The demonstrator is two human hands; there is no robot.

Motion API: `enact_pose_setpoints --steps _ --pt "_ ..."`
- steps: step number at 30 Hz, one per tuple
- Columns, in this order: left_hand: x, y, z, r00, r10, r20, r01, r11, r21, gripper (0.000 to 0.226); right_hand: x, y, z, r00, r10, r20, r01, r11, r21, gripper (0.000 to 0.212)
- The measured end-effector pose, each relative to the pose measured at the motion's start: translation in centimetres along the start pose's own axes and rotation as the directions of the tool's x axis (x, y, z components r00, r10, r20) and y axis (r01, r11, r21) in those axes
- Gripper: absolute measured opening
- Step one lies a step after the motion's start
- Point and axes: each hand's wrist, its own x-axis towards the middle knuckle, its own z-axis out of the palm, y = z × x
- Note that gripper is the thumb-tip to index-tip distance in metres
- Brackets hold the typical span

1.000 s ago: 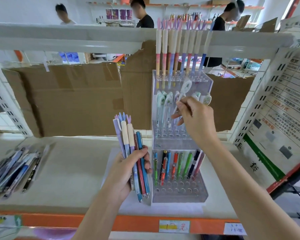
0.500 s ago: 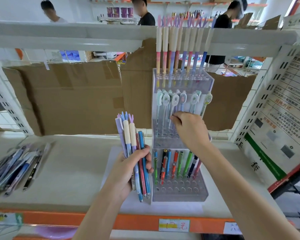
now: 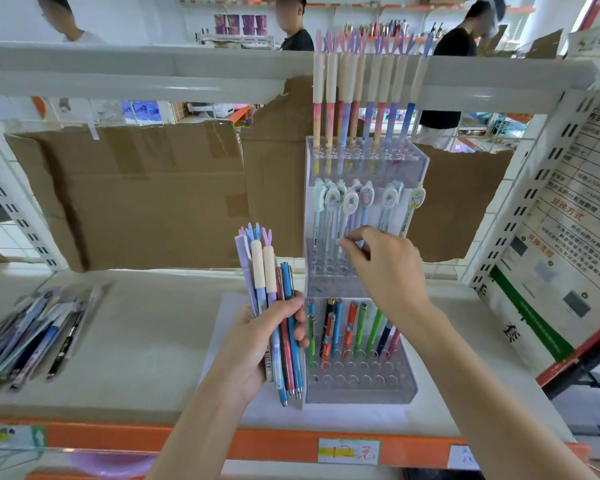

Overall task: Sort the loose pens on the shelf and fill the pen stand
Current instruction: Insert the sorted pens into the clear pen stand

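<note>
From the head camera: the left hand (image 3: 257,344) grips a bundle of pens (image 3: 274,306) upright, just left of the clear pen stand (image 3: 361,386) near the shelf's (image 3: 136,341) front edge. The right hand (image 3: 385,268) reaches into the stand's middle tier (fingertips pinching a pen barrel there, it seems). Loose pens (image 3: 32,334) lie at the shelf's left edge.

My left hand (image 3: 257,341) grips a bundle of pens (image 3: 274,306) upright, just left of the clear pen stand (image 3: 413,382) on the shelf (image 3: 136,341). My right hand (image 3: 388,271) reaches into the stand's middle tier, fingertips (image 3: 345,242) at the shafts of the cartoon-topped pens (image 3: 350,206). Loose pens (image 3: 32,334) lie heaped at the shelf's far left. Three people stand beyond the cardboard backing (image 3: 136,195).
</note>
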Motion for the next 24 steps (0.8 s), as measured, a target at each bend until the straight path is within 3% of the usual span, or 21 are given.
enact_pose_setpoints --steps 2,6,11,16,20,24 --pt "0.1 -0.1 0.0 1.000 -0.005 0.016 0.005 1.000 -0.017 0.011 -1.2 -0.7 -0.3 0.999 -0.022 -0.027 0.025 0.995 0.094 0.019" --pt "0.4 -0.4 0.0 0.998 -0.026 0.062 0.030 0.998 -0.048 0.011 -3.1 -2.4 -0.2 0.988 -0.064 0.140 0.019 0.953 0.303 0.017" --pt "0.5 -0.7 0.3 0.999 0.002 0.036 -0.001 1.000 -0.019 0.019 -3.6 -3.9 -0.5 0.975 -0.076 0.208 -0.035 0.874 0.485 0.013" --pt "0.4 -1.2 0.3 1.000 0.025 0.013 -0.026 0.999 0.028 0.030 -3.7 -4.8 0.1 0.942 -0.051 0.332 -0.108 0.890 0.443 0.022" --pt "0.0 -1.6 -0.7 0.996 0.026 0.083 -0.031 0.997 0.066 0.037 -3.4 -4.5 0.2 0.898 -0.012 0.439 -0.176 0.907 0.383 0.033" --pt "-0.5 -2.3 -1.5 0.989 0.003 0.146 -0.018 0.995 0.099 0.011 -3.9 -4.1 0.0 0.833 -0.010 0.553 -0.278 0.857 0.434 0.028"
